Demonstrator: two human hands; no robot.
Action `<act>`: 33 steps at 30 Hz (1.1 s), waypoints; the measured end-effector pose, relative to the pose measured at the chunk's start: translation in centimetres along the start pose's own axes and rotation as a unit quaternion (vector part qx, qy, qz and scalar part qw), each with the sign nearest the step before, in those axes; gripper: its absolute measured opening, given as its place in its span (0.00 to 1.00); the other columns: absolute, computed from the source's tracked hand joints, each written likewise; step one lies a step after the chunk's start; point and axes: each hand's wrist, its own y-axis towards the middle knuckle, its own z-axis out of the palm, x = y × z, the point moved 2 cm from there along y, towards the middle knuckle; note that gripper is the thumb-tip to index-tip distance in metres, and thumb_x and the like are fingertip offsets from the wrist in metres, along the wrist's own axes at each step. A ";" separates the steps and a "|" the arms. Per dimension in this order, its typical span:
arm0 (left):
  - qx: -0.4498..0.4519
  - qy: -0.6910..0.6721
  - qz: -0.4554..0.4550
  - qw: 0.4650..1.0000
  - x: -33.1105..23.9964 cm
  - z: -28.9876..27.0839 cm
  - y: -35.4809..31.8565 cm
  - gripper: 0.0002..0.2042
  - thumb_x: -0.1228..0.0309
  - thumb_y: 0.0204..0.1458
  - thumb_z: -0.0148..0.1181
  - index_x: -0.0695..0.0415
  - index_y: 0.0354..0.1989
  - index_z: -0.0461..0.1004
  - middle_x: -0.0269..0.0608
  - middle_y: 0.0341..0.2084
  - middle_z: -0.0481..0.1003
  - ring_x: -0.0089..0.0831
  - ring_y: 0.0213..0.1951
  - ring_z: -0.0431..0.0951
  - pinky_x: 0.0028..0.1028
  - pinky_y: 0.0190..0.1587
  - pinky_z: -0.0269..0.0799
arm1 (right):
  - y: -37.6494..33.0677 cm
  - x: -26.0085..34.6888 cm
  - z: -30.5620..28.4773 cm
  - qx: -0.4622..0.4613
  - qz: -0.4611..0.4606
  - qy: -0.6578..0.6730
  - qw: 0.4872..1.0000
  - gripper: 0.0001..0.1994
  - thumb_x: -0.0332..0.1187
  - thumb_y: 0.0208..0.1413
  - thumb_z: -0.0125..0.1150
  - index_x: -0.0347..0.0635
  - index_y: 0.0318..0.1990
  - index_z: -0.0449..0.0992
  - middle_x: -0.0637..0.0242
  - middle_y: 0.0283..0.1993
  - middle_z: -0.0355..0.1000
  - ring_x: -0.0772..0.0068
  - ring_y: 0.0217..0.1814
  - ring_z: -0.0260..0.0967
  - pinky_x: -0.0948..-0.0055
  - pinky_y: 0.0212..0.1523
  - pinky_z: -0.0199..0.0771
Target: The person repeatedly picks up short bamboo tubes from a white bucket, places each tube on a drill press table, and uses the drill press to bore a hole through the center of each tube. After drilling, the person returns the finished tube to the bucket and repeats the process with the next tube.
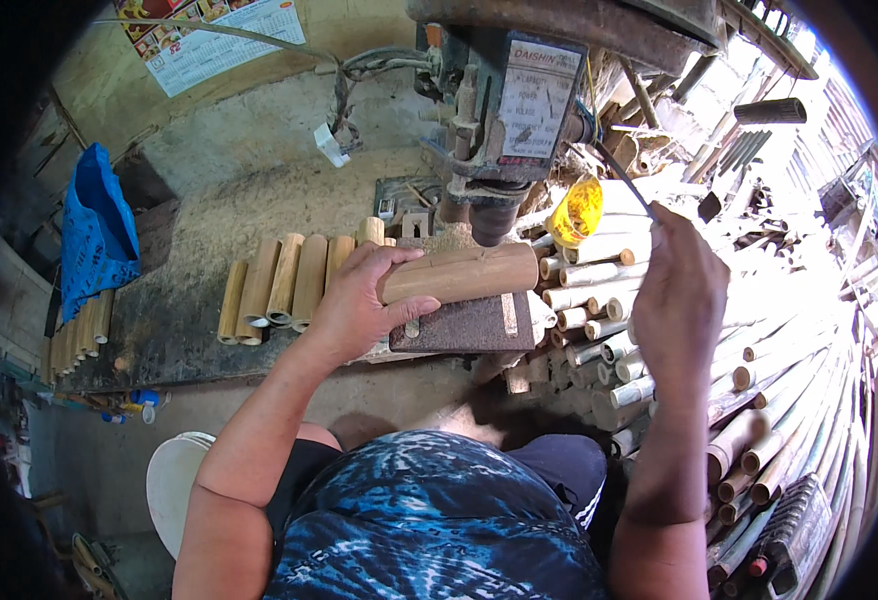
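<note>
A short length of bamboo [464, 276] lies crosswise on the brown drill press table [464, 330]. At its left end my left hand [354, 305] grips it, fingers over the top and thumb along the near side. The drill press [539, 100] stands over it, its dark chuck [494, 222] just behind the bamboo's upper edge; the bit's tip is hidden from view. Off to the right, my right hand [684, 300] is raised and closed around the end of a thin metal feed lever [624, 172] that slants down from the machine's side.
Cut bamboo pieces [309, 280] line the dusty workbench [199, 240] on the left, near a blue sack [97, 240]. A yellow container [579, 210] stands behind stacked bamboo poles [759, 420] filling the right side. Cables hang by the wall, and a white round seat [171, 490] shows lower left.
</note>
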 end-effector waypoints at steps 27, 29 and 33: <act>-0.012 0.042 0.068 0.997 -0.9 3.6 2.6 0.30 0.51 0.48 0.74 0.55 0.56 0.74 0.48 0.44 0.74 0.47 0.47 0.76 0.40 0.52 0.72 | 9.6 1.1 -4.9 0.011 0.099 0.042 0.994 0.16 0.39 0.66 0.50 0.40 0.50 0.80 0.55 0.40 0.80 0.56 0.38 0.74 0.60 0.42 0.72; -0.005 0.037 0.059 0.998 -1.0 3.6 2.7 0.32 0.47 0.49 0.72 0.54 0.56 0.74 0.50 0.46 0.73 0.50 0.49 0.76 0.41 0.54 0.73 | 9.4 1.0 -4.6 -0.009 0.084 0.027 0.996 0.15 0.39 0.65 0.51 0.40 0.47 0.80 0.50 0.43 0.80 0.46 0.46 0.77 0.55 0.51 0.73; 0.000 0.021 0.051 0.998 -1.3 3.7 2.8 0.31 0.48 0.49 0.72 0.55 0.56 0.74 0.50 0.46 0.73 0.49 0.49 0.77 0.40 0.53 0.73 | 8.8 0.7 -4.3 -0.045 0.050 0.011 0.998 0.14 0.39 0.65 0.53 0.40 0.46 0.80 0.50 0.41 0.80 0.46 0.44 0.77 0.55 0.50 0.73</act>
